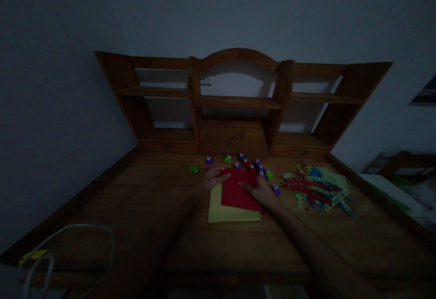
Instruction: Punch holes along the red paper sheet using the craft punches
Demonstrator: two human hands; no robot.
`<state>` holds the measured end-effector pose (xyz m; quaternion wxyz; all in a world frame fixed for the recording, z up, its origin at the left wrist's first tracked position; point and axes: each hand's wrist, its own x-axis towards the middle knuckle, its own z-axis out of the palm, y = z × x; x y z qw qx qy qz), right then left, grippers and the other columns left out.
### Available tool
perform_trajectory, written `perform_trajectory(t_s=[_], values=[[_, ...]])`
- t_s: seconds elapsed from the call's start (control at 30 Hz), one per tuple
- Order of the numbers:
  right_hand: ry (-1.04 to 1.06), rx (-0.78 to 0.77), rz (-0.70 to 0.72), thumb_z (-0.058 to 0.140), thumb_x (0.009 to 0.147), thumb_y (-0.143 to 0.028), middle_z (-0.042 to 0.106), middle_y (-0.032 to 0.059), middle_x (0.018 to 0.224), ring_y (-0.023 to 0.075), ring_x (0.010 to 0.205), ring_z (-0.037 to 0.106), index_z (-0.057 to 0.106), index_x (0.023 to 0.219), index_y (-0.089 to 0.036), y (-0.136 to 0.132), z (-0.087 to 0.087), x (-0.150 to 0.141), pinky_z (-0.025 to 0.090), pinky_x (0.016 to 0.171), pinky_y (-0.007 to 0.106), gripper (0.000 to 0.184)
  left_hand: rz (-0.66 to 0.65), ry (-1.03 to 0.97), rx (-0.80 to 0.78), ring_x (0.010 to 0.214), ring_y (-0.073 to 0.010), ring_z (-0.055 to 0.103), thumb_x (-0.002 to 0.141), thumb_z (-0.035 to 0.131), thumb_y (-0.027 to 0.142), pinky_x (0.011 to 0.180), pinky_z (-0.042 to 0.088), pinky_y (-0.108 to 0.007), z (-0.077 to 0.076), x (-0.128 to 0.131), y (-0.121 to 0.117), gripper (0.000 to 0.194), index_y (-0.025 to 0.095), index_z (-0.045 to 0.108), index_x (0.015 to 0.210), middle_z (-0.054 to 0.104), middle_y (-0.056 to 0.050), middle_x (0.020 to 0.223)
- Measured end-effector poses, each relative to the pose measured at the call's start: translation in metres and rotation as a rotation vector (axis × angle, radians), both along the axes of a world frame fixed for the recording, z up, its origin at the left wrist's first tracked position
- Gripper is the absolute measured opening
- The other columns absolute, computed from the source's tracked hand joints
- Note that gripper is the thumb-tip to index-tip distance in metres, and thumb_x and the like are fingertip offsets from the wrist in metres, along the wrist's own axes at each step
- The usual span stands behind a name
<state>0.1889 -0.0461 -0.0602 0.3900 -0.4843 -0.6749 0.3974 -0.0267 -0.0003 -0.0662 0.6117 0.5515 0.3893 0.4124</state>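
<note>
- The red sheet [238, 196] lies between the 2 hands, at the middle of the desk [150, 199], straight ahead of the person.
- It looks nearly square, so no long axis stands out; its near edge runs roughly side to side, tilted a little.
- It overlaps the yellow paper [235, 215], which shows past its left side and its near edge. Whether the 2 touch all over or red is raised slightly, I cannot tell.
- The left hand [210, 180] is closed on the red sheet's far left corner, thumb side over the top.
- The right hand [262, 191] grips the right side, thumb flat on the red face, other fingers mostly hidden at the edge.
- Neither hand is nearer: each touches red. The left is closer to the exposed yellow strip at the left.
- Beyond the hands sit small eyed figures in purple, green and red, such as a green figure [194, 169] on the left; to the right lies a pile of plastic strips [311, 189].
- No brand, label or writing can be read on the paper or figures; the picture is dim.
</note>
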Motion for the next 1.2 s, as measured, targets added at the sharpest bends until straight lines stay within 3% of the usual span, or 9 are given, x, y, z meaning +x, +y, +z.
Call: perform_trajectory(t_s=[0.2, 0.47, 0.6, 0.83, 0.93, 1.2], values=[[0.028, -0.002, 0.001, 0.064, 0.079, -0.046, 0.071, 0.0067, 0.084, 0.0195, 0.064, 0.062, 0.068, 0.100, -0.017, 0.000, -0.001, -0.002, 0.050, 0.055, 0.029, 0.037, 0.062, 0.015, -0.013, 0.084, -0.0195, 0.064, 0.059, 0.084, 0.041, 0.078, 0.047, -0.030, 0.002, 0.001, -0.001, 0.045, 0.016, 0.064, 0.091, 0.070, -0.005, 0.091], [0.031, -0.004, -0.001, 0.064, 0.079, -0.048, 0.071, 0.0063, 0.084, 0.0206, 0.068, 0.064, 0.068, 0.100, -0.017, -0.002, 0.000, -0.002, 0.051, 0.058, 0.029, 0.037, 0.054, 0.005, 0.031, 0.083, -0.0198, 0.065, 0.061, 0.082, 0.040, 0.076, 0.047, -0.030, 0.007, 0.003, -0.005, 0.040, 0.016, 0.064, 0.087, 0.070, -0.005, 0.089], [0.078, -0.018, 0.007, 0.064, 0.079, -0.047, 0.072, 0.0065, 0.088, 0.0204, 0.071, 0.065, 0.066, 0.104, -0.017, -0.004, 0.001, -0.004, 0.053, 0.062, 0.029, 0.040, 0.127, -0.040, 0.063, 0.089, -0.0217, 0.065, 0.060, 0.082, 0.042, 0.078, 0.048, -0.031, 0.009, 0.006, -0.006, 0.041, 0.017, 0.062, 0.086, 0.070, -0.005, 0.092], [0.147, -0.039, -0.042, 0.064, 0.078, -0.053, 0.072, 0.0088, 0.090, 0.0209, 0.073, 0.066, 0.067, 0.096, -0.014, -0.001, -0.004, -0.005, 0.054, 0.063, 0.031, 0.043, 0.152, -0.057, 0.046, 0.091, -0.0220, 0.065, 0.063, 0.081, 0.045, 0.079, 0.049, -0.030, 0.015, 0.005, -0.008, 0.044, 0.016, 0.064, 0.092, 0.071, -0.006, 0.097], [0.180, -0.036, -0.073, 0.062, 0.079, -0.055, 0.072, 0.0094, 0.091, 0.0207, 0.071, 0.066, 0.067, 0.097, -0.014, 0.002, -0.007, -0.004, 0.053, 0.061, 0.030, 0.045, 0.093, -0.050, 0.048, 0.089, -0.0204, 0.065, 0.067, 0.078, 0.046, 0.081, 0.048, -0.030, 0.014, 0.003, -0.005, 0.044, 0.015, 0.065, 0.096, 0.070, -0.007, 0.098], [0.217, -0.046, -0.106, 0.066, 0.077, -0.054, 0.072, 0.0068, 0.080, 0.0184, 0.061, 0.062, 0.068, 0.084, -0.017, 0.009, -0.016, 0.000, 0.047, 0.053, 0.027, 0.038, 0.083, -0.091, 0.019, 0.096, -0.0217, 0.063, 0.072, 0.074, 0.048, 0.090, 0.047, -0.035, 0.004, -0.001, 0.007, 0.041, 0.014, 0.068, 0.096, 0.068, -0.009, 0.101]])
